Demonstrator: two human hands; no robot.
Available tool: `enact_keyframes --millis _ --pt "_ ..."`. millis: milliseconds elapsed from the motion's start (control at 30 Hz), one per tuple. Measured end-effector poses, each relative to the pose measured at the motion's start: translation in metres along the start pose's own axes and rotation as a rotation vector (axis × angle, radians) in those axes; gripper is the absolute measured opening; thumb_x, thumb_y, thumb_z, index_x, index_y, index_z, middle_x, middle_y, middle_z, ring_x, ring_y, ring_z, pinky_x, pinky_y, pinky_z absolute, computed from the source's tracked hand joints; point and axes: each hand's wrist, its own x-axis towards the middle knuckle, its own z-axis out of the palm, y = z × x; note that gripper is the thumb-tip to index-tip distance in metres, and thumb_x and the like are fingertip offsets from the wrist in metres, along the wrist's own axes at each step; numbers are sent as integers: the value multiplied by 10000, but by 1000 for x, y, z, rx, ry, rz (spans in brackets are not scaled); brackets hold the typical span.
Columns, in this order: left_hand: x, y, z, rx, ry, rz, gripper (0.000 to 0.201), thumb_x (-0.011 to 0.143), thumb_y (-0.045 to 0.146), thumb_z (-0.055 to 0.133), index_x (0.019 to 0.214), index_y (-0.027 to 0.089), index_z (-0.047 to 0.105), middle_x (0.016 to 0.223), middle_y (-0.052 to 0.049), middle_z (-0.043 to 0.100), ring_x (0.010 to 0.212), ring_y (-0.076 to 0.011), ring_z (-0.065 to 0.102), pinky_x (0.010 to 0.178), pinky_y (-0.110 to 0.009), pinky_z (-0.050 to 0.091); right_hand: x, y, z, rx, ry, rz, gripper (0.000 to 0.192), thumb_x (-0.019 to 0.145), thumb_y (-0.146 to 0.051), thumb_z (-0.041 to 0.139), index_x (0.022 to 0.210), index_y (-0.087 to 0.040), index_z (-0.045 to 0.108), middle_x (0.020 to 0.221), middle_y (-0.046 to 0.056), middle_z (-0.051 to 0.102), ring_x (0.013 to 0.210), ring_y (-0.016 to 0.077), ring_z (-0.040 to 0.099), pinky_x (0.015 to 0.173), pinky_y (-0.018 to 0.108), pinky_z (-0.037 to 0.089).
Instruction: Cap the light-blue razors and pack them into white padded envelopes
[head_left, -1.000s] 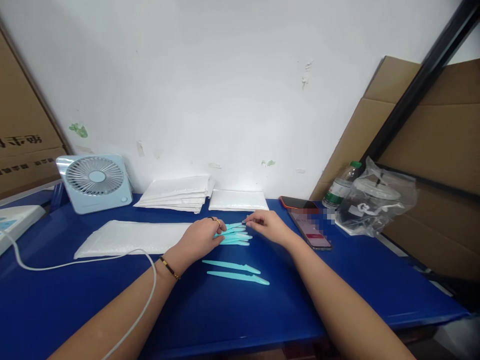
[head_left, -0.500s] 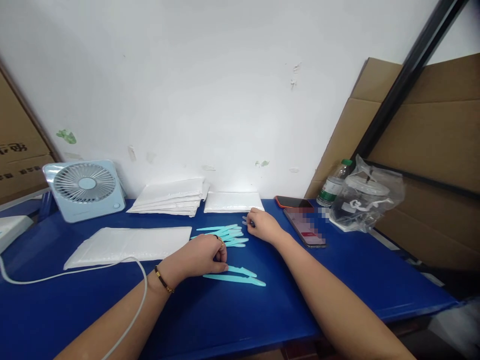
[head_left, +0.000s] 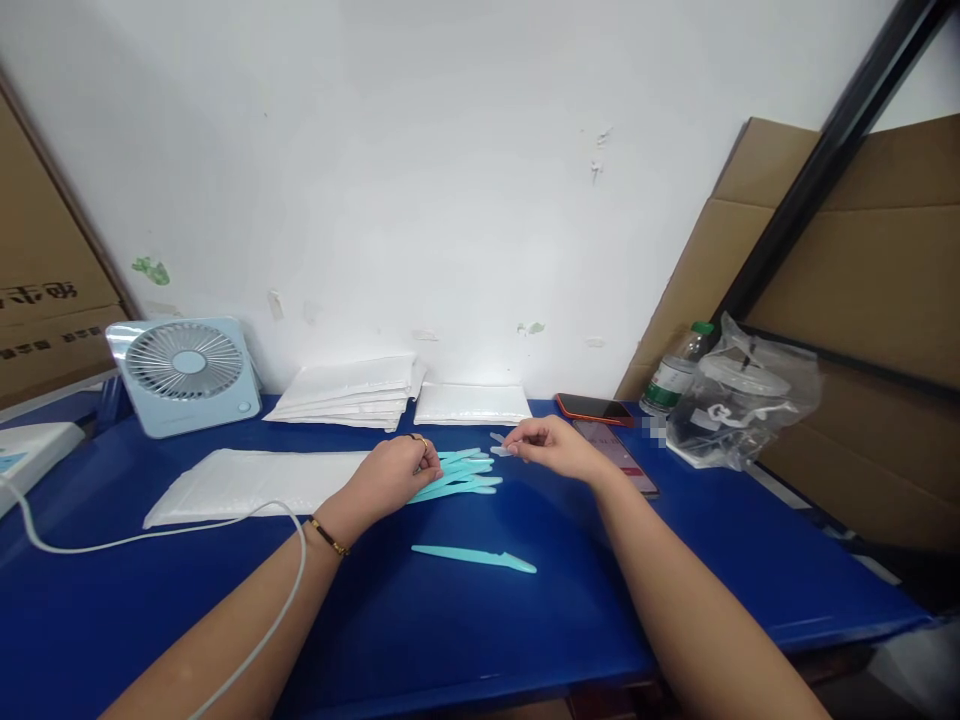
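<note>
Two bare hands worked over a small heap of slim turquoise plastic blades on a blue tabletop. With fingers curled, the left hand lay on the heap's left end and pinched one blade there, while the right hand, just right of the heap, nipped a small pale cap piece between thumb and fingertips. One single turquoise blade lay apart, nearer to the person than the heap. Left of the heap lay a flat white padded envelope, with a white cable crossing its near edge. Behind the heap sat a stack of white padded envelopes, and far to its left a pale blue desk fan. Right of the heap rested a dark smartphone, then a crumpled clear plastic bag.
</note>
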Motion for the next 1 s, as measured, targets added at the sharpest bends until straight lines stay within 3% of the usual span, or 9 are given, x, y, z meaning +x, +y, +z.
enact_keyframes --millis 400,733,1000 --pt "1 1 0 -61 -19 -30 225 776 390 473 770 205 601 794 -18 630 697 -150 567 597 -242 402 2 -4 16 -53 -56 -21 247 766 -348 586 858 -142 685 697 37 617 590 117 516 531 222 397" --pt "2 -5 -1 -55 -16 -52 216 769 392 486 758 205 595 781 -16 630 684 -153 562 566 -235 384 1 -1 9 -56 19 -6 253 776 -361 567 838 -140 673 656 23 594 544 100 468 499 212 348" --pt "1 1 5 4 -4 -2 203 778 344 476 767 193 612 800 -26 628 714 -154 565 603 -241 385 7 0 33 -6 -25 -21 268 774 -356 573 898 -141 673 714 38 623 574 108 508 526 220 397"
